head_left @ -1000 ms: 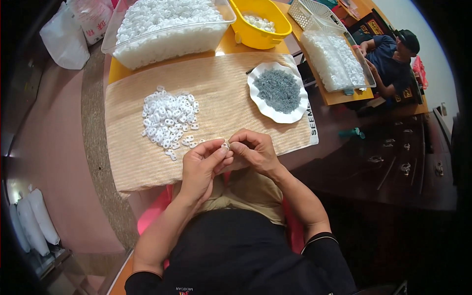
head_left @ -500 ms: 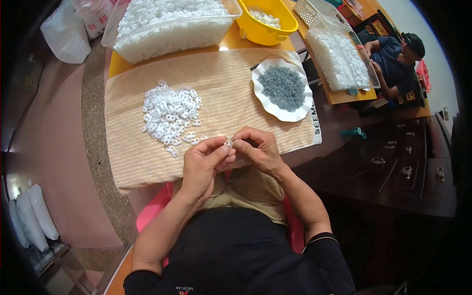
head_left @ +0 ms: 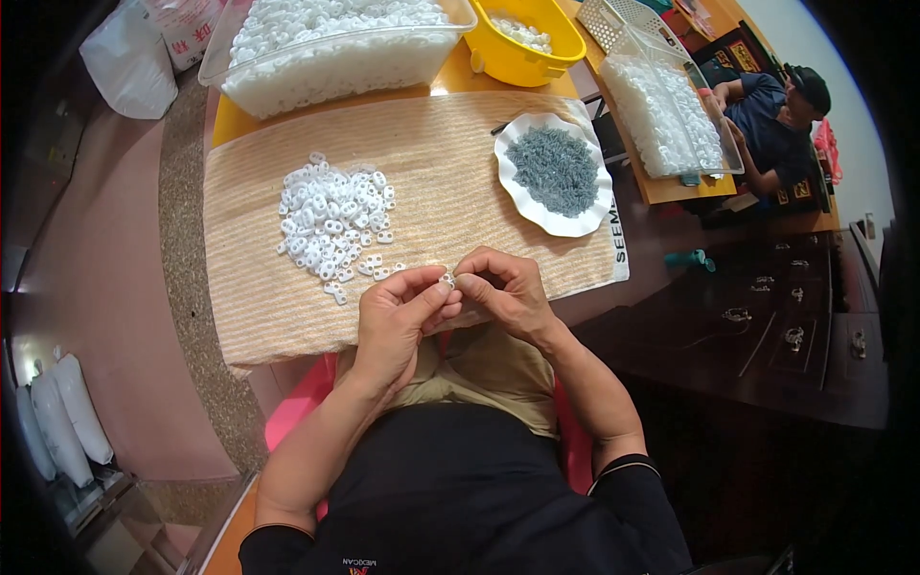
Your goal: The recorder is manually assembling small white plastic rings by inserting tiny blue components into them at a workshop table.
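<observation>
My left hand (head_left: pixel 395 311) pinches a small white plastic piece with holes (head_left: pixel 448 280) between thumb and fingertips, just over the table's near edge. Against that piece press the thumb and forefinger of my right hand (head_left: pixel 510 295); whatever they grip is too small to make out. Beyond my left hand, a loose heap of similar white two-holed pieces (head_left: pixel 331 220) lies on a striped beige cloth (head_left: pixel 436 182), several of them strayed toward my fingers. To the far right, a white wavy-rimmed plate (head_left: pixel 573 229) holds a mound of small grey-blue translucent bits (head_left: pixel 554 172).
A clear tub (head_left: pixel 287 99) full of white pieces and a yellow basin (head_left: pixel 522 74) stand at the table's back. At another table on the right, a person (head_left: pixel 767 120) sits by a second filled tub (head_left: pixel 661 125). Dark drawers (head_left: pixel 757 326) are at right, white bags (head_left: pixel 129 77) at far left.
</observation>
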Available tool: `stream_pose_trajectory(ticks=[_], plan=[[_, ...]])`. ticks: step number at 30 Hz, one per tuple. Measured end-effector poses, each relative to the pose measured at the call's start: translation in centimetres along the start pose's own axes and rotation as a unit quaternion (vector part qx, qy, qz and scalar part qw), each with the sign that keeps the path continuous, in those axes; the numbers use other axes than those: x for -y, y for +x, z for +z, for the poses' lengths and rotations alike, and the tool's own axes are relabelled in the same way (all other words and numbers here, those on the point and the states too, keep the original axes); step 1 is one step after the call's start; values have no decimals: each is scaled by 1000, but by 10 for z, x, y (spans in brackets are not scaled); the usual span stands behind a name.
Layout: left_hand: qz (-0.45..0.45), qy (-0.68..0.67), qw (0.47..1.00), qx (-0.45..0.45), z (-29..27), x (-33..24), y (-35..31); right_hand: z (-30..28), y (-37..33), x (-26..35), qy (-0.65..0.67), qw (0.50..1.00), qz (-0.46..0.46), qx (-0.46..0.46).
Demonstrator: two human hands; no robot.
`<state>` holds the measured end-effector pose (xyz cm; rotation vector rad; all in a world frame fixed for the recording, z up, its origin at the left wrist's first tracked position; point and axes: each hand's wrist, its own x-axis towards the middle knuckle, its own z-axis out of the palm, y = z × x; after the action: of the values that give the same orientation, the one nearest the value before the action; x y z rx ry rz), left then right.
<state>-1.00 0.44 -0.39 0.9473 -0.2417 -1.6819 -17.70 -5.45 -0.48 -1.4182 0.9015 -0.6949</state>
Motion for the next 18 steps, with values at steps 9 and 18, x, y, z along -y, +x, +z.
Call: stream_pose_trajectory(ticks=[9, 18], plan=[[8, 22, 1000, -2, -2, 1, 2, 0, 0, 1, -24, 1000, -12, 15], [31, 40, 999, 1, -5, 7, 2, 3, 0, 9, -83, 996, -6, 26]])
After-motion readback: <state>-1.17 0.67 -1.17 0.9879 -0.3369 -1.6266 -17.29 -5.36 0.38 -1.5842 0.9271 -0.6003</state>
